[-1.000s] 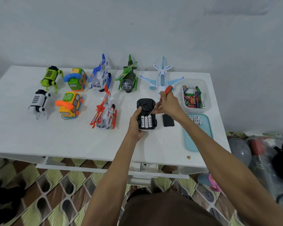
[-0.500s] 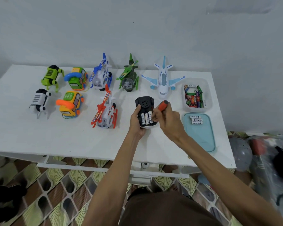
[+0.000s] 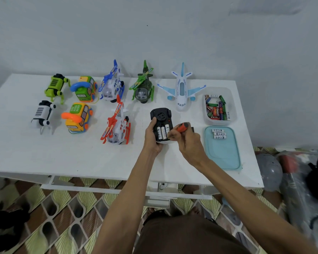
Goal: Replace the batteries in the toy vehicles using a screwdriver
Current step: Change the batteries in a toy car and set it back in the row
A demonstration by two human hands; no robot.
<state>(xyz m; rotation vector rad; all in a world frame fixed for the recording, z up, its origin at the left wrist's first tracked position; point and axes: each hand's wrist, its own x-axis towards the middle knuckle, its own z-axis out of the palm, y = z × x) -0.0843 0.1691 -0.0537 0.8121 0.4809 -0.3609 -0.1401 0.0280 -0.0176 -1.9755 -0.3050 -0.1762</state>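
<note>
White table [image 3: 81, 153], toy car [image 3: 161, 116] between left fingers [image 3: 153, 122], screwdriver [image 3: 181, 127] perhaps touching batteries [image 3: 162, 133]

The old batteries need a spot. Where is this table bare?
Widest free patch: the near strip of the table, in front of the white robot dog and red helicopter, left of the black car. The near half of the teal lid, below its three batteries, is bare. Crowded: among the toys and in the battery tub.

Matt white table [image 3: 81, 153], smooth, possibly painted board. The upturned toy car [image 3: 161, 114] shows matt black plastic; its batteries [image 3: 162, 133] gleam in glossy white wrap. On the screwdriver [image 3: 182, 127], slick orange plastic. The teal lid [image 3: 224, 154] looks satin plastic, the tub [image 3: 233, 107] frosted, translucent.
</note>
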